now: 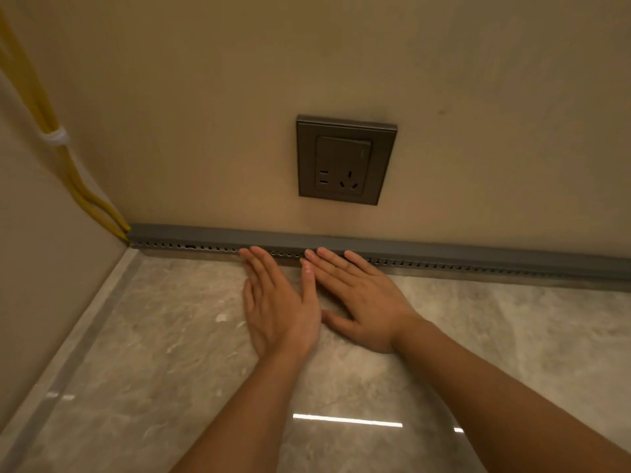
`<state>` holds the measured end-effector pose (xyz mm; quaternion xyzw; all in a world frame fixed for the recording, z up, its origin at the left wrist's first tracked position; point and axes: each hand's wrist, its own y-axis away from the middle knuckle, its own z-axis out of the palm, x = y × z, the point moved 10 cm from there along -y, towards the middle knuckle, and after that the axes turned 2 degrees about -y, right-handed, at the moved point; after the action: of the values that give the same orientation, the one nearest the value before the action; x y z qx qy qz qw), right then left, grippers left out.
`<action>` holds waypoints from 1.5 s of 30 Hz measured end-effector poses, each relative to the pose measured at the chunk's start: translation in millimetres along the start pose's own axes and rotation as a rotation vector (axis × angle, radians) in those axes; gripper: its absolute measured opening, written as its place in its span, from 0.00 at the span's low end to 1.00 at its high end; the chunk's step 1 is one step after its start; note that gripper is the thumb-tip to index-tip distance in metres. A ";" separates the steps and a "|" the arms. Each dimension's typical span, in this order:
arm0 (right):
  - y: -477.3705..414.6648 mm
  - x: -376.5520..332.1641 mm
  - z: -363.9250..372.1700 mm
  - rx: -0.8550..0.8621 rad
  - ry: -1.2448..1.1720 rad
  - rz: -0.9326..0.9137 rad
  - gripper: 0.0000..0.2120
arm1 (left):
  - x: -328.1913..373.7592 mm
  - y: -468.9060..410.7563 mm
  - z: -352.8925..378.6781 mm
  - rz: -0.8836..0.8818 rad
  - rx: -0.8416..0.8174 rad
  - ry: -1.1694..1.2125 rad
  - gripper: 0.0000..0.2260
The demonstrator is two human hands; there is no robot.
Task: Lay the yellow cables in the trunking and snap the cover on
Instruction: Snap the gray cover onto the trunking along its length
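Trunking (478, 266), grey with a row of small slots down its front side, runs along the foot of the wall (205, 97) where it meets the polished marble floor (153, 336), from the left corner out past the right edge of the view. A smooth grey cover (444, 250) sits on top of it along the whole visible length. The yellow cables (78, 189) come down the corner at far left, bound together by a white tie (56, 136), then part slightly and pass into the left end of the trunking.

Both hands lie palm down, side by side, about midway along the run and just below a dark wall socket (345, 160). The left hand (280, 305) has its fingers straight and close together, the thumb stretched forward beside them, and the fingertips reach the slotted front of the trunking; its edges are a little blurred. The right hand (365, 302) has its fingers straight and slightly spread, tips at the cover's lower edge, with the thumb angled out sideways towards the left hand. Neither hand curls round anything. Both forearms are bare and stretch in from the bottom of the view
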<state>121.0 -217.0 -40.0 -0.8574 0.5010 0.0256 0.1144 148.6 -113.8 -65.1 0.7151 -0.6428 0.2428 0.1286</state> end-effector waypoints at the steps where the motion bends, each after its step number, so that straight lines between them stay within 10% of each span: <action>1: 0.2 -0.1 -1.7 0.012 -0.011 -0.002 0.31 | -0.1 -0.3 -0.1 -0.001 0.003 -0.016 0.35; 11: 38.4 5.1 -46.3 0.443 -0.037 0.132 0.12 | 6.2 0.3 -4.0 0.031 0.007 -0.024 0.38; 19: 158.0 68.6 -63.3 1.207 -0.515 1.000 0.16 | 7.9 0.8 -5.4 0.040 0.028 0.009 0.39; 30: 123.5 87.7 -27.7 0.589 -0.315 1.134 0.43 | 8.1 1.4 -6.7 0.055 0.044 0.027 0.42; 45: 125.8 92.4 -25.1 0.333 -0.698 0.889 0.42 | 42.3 26.8 14.3 -0.069 -0.159 0.092 0.38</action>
<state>56.2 -360.8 -51.7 -0.4766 0.7422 0.2731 0.3839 127.2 -160.9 -59.0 0.7125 -0.6282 0.2192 0.2228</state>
